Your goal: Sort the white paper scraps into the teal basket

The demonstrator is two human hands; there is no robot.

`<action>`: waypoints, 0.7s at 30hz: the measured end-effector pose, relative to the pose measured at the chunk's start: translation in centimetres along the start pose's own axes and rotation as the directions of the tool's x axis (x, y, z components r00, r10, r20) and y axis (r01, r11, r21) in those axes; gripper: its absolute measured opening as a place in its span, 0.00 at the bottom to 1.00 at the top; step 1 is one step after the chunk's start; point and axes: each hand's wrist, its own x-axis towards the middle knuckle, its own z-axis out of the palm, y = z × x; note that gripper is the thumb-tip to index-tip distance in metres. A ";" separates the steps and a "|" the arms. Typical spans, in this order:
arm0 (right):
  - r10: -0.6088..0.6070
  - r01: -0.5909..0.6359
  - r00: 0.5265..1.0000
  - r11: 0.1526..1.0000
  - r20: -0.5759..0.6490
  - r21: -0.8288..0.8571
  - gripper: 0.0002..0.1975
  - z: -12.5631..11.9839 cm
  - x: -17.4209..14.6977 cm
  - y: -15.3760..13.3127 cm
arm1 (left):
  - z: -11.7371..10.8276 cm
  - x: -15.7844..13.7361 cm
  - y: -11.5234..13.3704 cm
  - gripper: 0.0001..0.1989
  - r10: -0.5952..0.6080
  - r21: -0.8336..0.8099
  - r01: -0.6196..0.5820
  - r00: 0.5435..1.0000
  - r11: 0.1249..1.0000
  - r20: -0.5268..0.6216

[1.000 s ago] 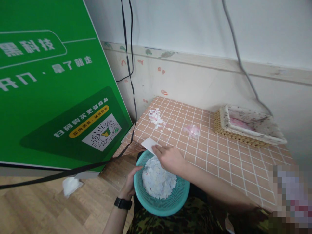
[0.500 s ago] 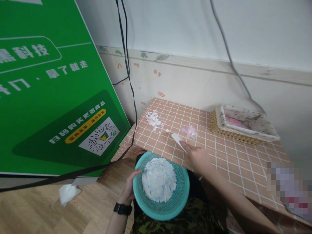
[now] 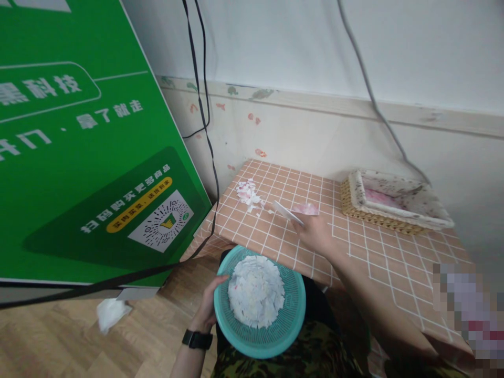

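A round teal plastic colander rests on my lap, heaped with small white paper scraps. My left hand grips its left rim, the thumb over the edge. Over the table's front part, my right hand pinches a flat white card-like piece that is tilted and points left. Just left of that piece, a few loose bits lead to a small pile of white and pink paper scraps. A crumpled clear and pink plastic bit lies behind my right hand, partly hidden by it.
A cloth-lined wicker basket with pink contents stands at the back right of the checked table. A green panel rises at left, with black cables hanging beside it. A white bag lies on the floor.
My right hand has moved slightly forward with the white piece, closer to the loose scraps, and now covers part of the plastic bit. My left hand and the colander stay put.
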 end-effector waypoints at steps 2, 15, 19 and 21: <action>-0.022 0.022 0.999 1.000 0.026 -0.013 0.14 0.2 0.5 -0.1 | -0.3 0.1 0.0 0.07 -0.003 -0.007 0.003 1.000 1.000 0.017; -0.171 0.152 0.978 0.978 0.123 0.145 0.18 0.2 2.3 -1.6 | -1.7 1.0 0.9 0.09 0.055 -0.010 -0.055 0.998 0.998 -0.019; -0.238 0.214 0.961 0.963 0.140 0.164 0.18 0.0 3.1 -1.8 | -1.8 1.3 1.2 0.09 0.051 -0.004 -0.051 0.999 0.999 -0.015; -0.264 0.235 0.953 0.953 0.146 0.190 0.18 -0.1 3.2 -1.7 | -1.8 1.4 1.4 0.10 0.046 -0.007 -0.046 0.999 0.999 -0.009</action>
